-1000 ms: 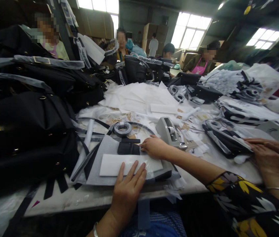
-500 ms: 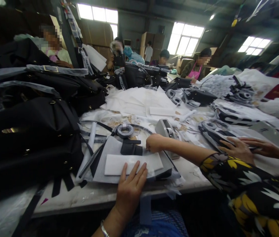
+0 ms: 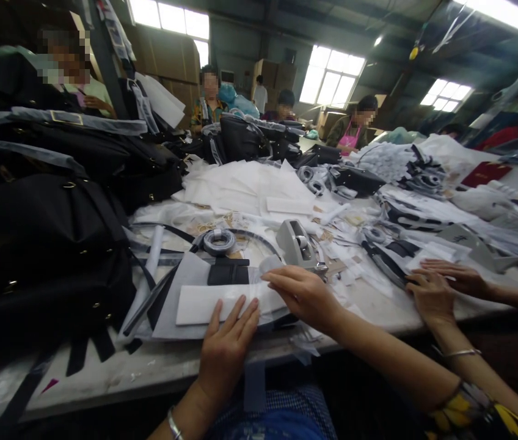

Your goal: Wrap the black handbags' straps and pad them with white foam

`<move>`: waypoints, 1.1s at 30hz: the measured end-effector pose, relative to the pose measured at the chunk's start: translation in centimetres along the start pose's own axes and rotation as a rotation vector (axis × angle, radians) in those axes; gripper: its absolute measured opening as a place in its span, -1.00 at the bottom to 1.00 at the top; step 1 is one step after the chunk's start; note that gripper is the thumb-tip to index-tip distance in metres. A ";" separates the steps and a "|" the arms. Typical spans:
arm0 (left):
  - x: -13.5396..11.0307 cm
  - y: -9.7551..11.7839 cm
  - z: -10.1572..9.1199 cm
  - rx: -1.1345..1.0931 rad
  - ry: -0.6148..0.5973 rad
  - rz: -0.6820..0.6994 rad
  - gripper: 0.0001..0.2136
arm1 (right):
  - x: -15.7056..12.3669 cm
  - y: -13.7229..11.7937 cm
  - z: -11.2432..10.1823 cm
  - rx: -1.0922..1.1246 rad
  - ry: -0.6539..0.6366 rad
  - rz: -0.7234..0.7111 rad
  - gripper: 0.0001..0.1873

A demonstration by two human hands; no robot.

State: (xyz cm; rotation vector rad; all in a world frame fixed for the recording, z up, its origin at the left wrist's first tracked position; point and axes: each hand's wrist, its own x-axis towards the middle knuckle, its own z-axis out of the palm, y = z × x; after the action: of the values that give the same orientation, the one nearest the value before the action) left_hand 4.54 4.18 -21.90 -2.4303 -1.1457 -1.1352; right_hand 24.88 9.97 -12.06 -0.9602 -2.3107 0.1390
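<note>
My left hand (image 3: 229,342), fingers spread, lies flat on the near edge of a white foam strip (image 3: 197,304). That strip rests across a flat black bag covered with a white sheet (image 3: 167,324). My right hand (image 3: 307,296) is closed at the strip's right end, its fingertips pinching what looks like a piece of clear tape (image 3: 269,264). Just beyond the strip lies a small flat black leather piece (image 3: 228,272). A wrapped, coiled strap (image 3: 218,242) sits behind it. Beyond my right hand stands a grey tape dispenser (image 3: 293,241).
Large black bags (image 3: 43,244) are heaped at left. White sheets (image 3: 240,186) are piled at the table's middle. At right, a co-worker's hands (image 3: 437,287) handle another black item beside a second grey dispenser (image 3: 474,244). Several people work across the table.
My right hand has come from beside the tape dispenser toward me, onto the right end of the foam strip. My left hand stays on the strip. The view has turned slightly right.
</note>
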 end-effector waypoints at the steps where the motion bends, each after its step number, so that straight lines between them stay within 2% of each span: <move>1: 0.0 0.0 0.1 0.001 0.002 0.001 -0.73 | 0.6 0.4 0.7 -0.012 -0.044 0.052 -0.70; 4: -0.3 0.0 0.3 0.016 0.005 -0.002 -0.74 | 4.0 2.2 3.4 -0.088 -0.370 0.245 -0.63; 6: -0.4 0.0 0.5 0.024 -0.004 -0.003 -0.73 | 6.1 3.2 5.0 -0.137 -0.583 0.308 -0.63; 7: -0.5 -0.1 0.5 0.028 -0.008 -0.003 -0.72 | 6.8 3.5 5.6 -0.156 -0.640 0.323 -0.63; 12: -0.6 0.1 0.7 0.022 0.018 -0.016 -0.71 | 7.0 5.0 6.6 -0.241 -0.681 0.344 -0.59; 16: -0.5 0.4 0.9 0.006 0.081 -0.047 -0.70 | 6.8 6.1 5.9 -0.288 -0.740 0.303 -0.67; 20: -0.7 0.3 0.9 0.001 0.050 -0.041 -0.71 | 7.3 6.1 5.0 -0.381 -0.830 0.266 -0.65; 27: -1.2 0.4 1.1 -0.016 0.047 -0.054 -0.71 | 8.5 5.6 4.1 -0.491 -1.053 0.073 -0.72; 30: -1.1 0.5 1.2 -0.034 0.092 -0.076 -0.72 | 8.0 5.7 3.8 -0.489 -1.083 -0.022 -0.72; 33: -0.9 0.5 1.2 -0.046 0.086 -0.072 -0.72 | 7.2 5.8 3.5 -0.486 -1.081 -0.088 -0.73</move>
State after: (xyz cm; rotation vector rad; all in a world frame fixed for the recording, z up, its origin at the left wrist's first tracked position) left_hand 5.22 3.89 -23.28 -2.3657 -1.2019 -1.2887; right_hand 22.44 19.44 -13.07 -1.1862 -3.4887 0.0592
